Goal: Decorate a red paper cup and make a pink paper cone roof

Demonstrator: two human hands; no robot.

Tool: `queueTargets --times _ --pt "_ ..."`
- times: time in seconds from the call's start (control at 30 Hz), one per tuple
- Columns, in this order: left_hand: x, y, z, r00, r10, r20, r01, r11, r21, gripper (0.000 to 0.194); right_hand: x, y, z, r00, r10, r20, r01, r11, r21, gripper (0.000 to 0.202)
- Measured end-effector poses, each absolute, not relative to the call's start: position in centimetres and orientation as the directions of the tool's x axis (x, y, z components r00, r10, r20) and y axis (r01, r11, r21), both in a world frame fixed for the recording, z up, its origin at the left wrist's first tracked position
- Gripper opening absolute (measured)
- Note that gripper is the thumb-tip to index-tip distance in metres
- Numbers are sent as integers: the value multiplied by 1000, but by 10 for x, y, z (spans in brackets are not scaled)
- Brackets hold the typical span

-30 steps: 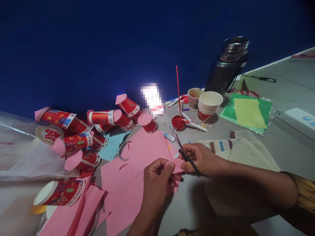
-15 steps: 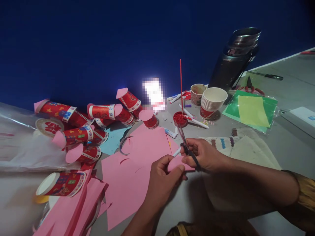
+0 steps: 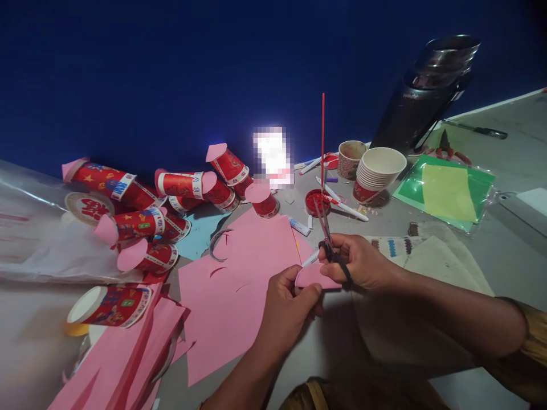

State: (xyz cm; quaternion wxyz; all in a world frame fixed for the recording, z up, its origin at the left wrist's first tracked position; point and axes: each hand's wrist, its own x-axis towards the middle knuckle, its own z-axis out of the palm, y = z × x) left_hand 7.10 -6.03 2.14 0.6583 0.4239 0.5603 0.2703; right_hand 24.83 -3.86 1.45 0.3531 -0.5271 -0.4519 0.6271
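Observation:
My left hand (image 3: 293, 302) pinches a folded piece of pink paper (image 3: 314, 277) with a curved edge. My right hand (image 3: 359, 262) holds black-handled scissors (image 3: 328, 247), blades pointing up and slightly parted, and its fingertips also touch the right part of the folded paper. Left of my hands a large pink sheet (image 3: 231, 319) lies on the table, with a tape ring (image 3: 219, 245) on it. Beyond the scissors is a small dish of red paste (image 3: 317, 203) with a red stick standing in it.
Several red paper cups (image 3: 183, 185) with pink pieces lie at the left, near pink sheets (image 3: 123, 353) and a plastic bag (image 3: 34, 228). Stacked white-rimmed cups (image 3: 378, 173), a dark flask (image 3: 419, 97), green sheets (image 3: 410, 191) and pliers (image 3: 447, 151) are at the back right.
The view has shifted slightly. The scissor blades look more upright and further apart. Both hands still hold the folded pink paper.

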Motion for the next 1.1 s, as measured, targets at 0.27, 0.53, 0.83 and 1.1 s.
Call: queueTargets --times 0.27,0.53,0.83,1.1 --pt "70 -57 22 239 829 -505 136 486 863 7 249 -40 12 -204 916 -345 43 -343 -938 26" --pt "68 -55 22 270 820 -504 198 465 863 9 250 -40 12 -231 907 -351 44 -351 -935 28" --pt "63 -52 19 327 805 -495 263 425 866 10 250 -42 12 -254 901 -350 63 -346 -936 28" --pt "69 -56 7 147 849 -508 124 494 861 12 247 -40 8 -274 914 -297 138 -269 -953 31"
